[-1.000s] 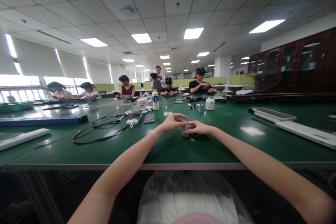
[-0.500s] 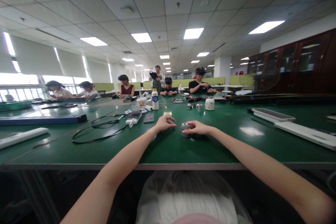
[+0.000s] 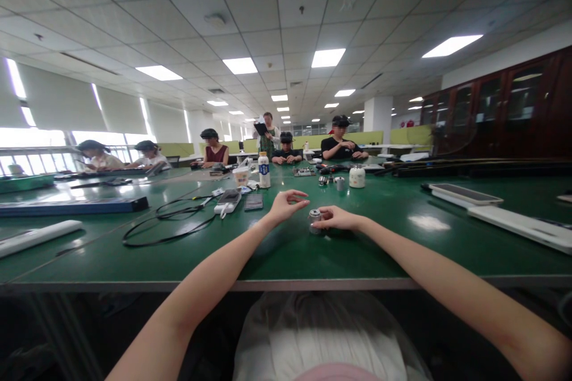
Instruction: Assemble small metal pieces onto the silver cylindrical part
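Observation:
A small silvery metal cylinder (image 3: 314, 221) with a dark opening or fitting on top stands upright on the green table (image 3: 277, 256). My right hand (image 3: 336, 218) grips it from the right, thumb and fingers around its side. To the left of the cylinder, my left hand (image 3: 286, 205) is raised just above the table. Its fingers point right, thumb apart from them, and it holds nothing. A small gap separates its fingertips from the cylinder's top. The exact kind of cylinder is too small to make out.
Left of my hands lie a black cable (image 3: 165, 241), a white handheld device (image 3: 229, 202) and a dark flat pad (image 3: 254, 201). Farther back stand a bottle (image 3: 264, 171), a cup (image 3: 242, 176), a white jar (image 3: 357, 177) and small metal parts (image 3: 340, 183). White panels (image 3: 518, 226) lie right. Several people sit beyond.
My left hand let go of the cylinder's top and drew away left, then rose and came partly back toward it. My right hand has kept its hold on the cylinder.

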Demonstrator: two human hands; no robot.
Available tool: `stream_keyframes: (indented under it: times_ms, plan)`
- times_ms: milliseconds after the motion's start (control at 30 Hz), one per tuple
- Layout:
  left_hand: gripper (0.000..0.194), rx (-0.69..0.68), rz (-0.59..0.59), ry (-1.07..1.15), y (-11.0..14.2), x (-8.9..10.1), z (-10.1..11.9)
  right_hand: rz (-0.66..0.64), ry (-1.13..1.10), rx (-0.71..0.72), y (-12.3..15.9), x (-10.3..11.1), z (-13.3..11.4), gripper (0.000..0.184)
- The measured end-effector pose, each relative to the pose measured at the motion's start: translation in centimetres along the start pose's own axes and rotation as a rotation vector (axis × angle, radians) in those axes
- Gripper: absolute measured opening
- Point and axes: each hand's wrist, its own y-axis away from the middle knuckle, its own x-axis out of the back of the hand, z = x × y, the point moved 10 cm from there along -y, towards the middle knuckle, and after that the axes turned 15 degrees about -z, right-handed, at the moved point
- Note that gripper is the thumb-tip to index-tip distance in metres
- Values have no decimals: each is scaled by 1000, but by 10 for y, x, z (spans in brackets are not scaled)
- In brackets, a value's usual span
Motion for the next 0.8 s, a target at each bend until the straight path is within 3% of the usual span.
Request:
stream_keyframes:
  times_ms: [100,233,600,800]
  plan:
    - [36,-71,2,9,2,-10,22,0,-17,-3,0,0,0,53]
    - [34,-85,-63,3,4,-25,34,9,-31,8,0,0,-2,57]
    - [39,-86,-145,-28,5,-30,39,8,-52,10,-2,1,4,60]
    - [48,-48,-279,194,3,-42,29,13,-50,2,0,1,2,67]
